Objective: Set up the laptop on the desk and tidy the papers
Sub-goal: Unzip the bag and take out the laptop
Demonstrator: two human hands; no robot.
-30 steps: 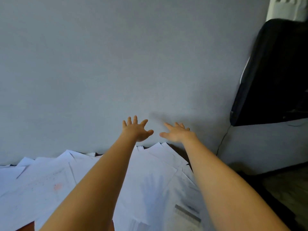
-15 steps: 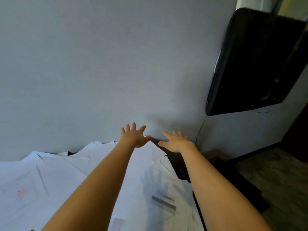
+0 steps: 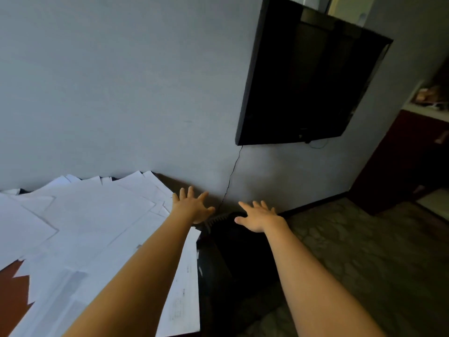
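Several loose white papers (image 3: 97, 222) lie scattered and overlapping across the brown desk (image 3: 12, 288), reaching its right edge and the wall behind. My left hand (image 3: 192, 205) is stretched out with spread fingers above the desk's far right corner, holding nothing. My right hand (image 3: 258, 216) is also spread and empty, hovering past the desk's right edge over a dark object (image 3: 233, 251) on the floor beside the desk. No laptop can be made out.
A black flat screen (image 3: 308, 81) hangs on the grey wall at upper right, a thin cable (image 3: 230, 176) dropping from it to the floor. Patterned dark floor (image 3: 352, 251) lies right of the desk. A dark red cabinet (image 3: 408, 161) stands at far right.
The view has swung to the right, bringing the screen and floor further into sight. Both outstretched hands have shifted right with it, from above the papers to the desk's right edge and beyond.
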